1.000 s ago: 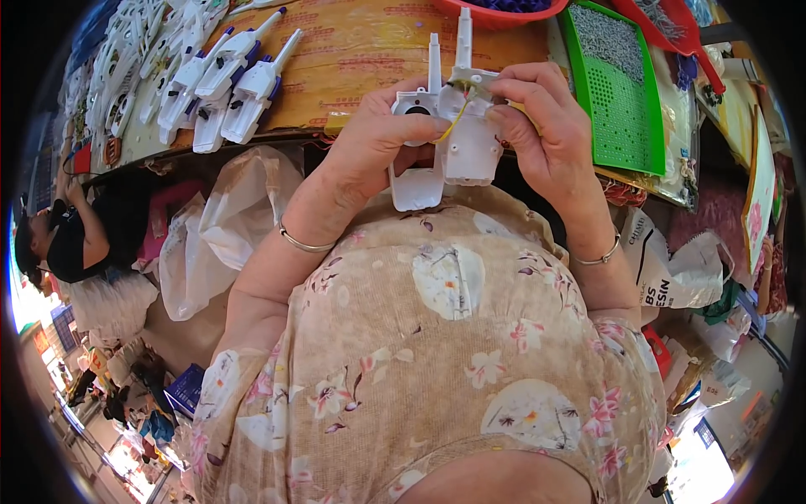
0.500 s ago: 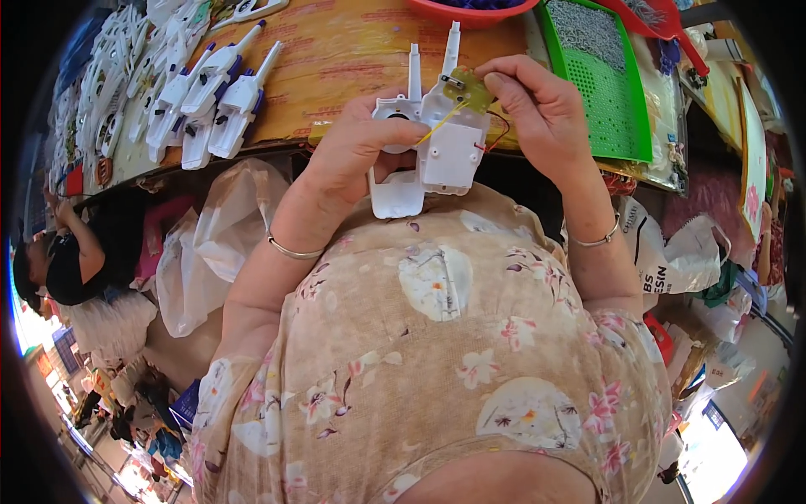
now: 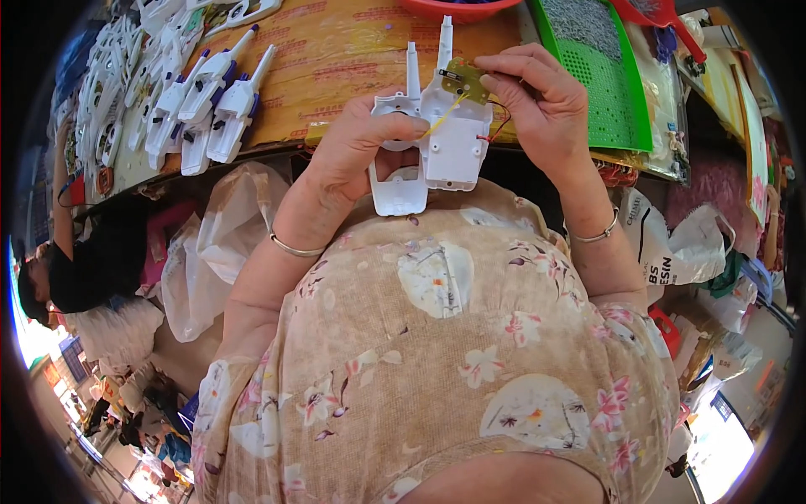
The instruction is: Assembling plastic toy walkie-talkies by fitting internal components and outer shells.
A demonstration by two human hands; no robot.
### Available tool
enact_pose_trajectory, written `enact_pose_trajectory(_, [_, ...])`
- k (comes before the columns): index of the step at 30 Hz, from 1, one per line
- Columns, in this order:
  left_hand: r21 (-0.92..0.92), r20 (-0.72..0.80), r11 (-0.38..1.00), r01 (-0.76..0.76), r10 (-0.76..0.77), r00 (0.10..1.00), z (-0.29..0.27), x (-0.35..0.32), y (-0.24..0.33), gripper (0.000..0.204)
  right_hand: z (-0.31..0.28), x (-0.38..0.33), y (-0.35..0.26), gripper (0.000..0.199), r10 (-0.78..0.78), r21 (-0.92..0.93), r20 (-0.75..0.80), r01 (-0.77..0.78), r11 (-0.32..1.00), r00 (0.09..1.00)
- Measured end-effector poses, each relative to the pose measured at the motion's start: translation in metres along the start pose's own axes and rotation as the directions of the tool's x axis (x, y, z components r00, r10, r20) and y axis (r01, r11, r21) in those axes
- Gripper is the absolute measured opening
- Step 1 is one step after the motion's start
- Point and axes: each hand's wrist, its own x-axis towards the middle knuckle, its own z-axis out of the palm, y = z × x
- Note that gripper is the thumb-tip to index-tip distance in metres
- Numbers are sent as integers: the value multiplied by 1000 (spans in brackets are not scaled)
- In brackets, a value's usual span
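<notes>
Two white plastic housing halves [image 3: 428, 139], each with a long thin spout pointing away from the person, are held side by side in the air just in front of the near edge of the orange-brown worktable [image 3: 353, 59]. At the top of the right-hand half sits a small green circuit board [image 3: 463, 80], with a yellow wire [image 3: 443, 115] running down across the shell and thin red and black wires [image 3: 494, 128] looping off its right side.

The left hand [image 3: 357, 155] is closed around both halves, thumb pressed across the left one. The right hand [image 3: 537, 101] pinches the board between its fingertips.

The wires look thin, so a tug on the board could likely tear a joint or pull a lead loose. If the board goes in crooked, the shell may not close, or a wire could be nipped in the seam. The left grip carries two loose pieces at once; if it slackens, one could slip down into the lap.

Left of the housing halves, finished white and blue units [image 3: 210, 109] lie in rows on the table; to the right stands a green perforated tray [image 3: 600, 80], and beyond the halves a red bowl [image 3: 457, 8].
</notes>
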Motion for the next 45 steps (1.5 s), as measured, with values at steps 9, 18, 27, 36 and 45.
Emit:
enact_pose_trajectory(9, [-23,-50,999,-45,44,998,7,-2,0,29,-2,-9,-11,5,178,166,157,-204,965,971])
enact_pose_trajectory(18, [42,4,999,-12,12,1000,5,-3,0,28,-18,0,-13,7,-46,-59,288,65,996,957])
enact_pose_trajectory(27, [101,-6,995,10,-10,1000,0,-5,-2,28,-25,2,-10,20,-133,11,399,140,990,907])
enact_pose_trajectory(36, [70,2,998,-3,3,1000,1,-4,-5,27,-22,-5,-18,15,-178,-143,246,217,966,953])
enact_pose_trajectory(45, [75,-14,996,-41,42,999,6,-7,-1,34,-19,-11,-13,12,-154,-204,198,195,959,968])
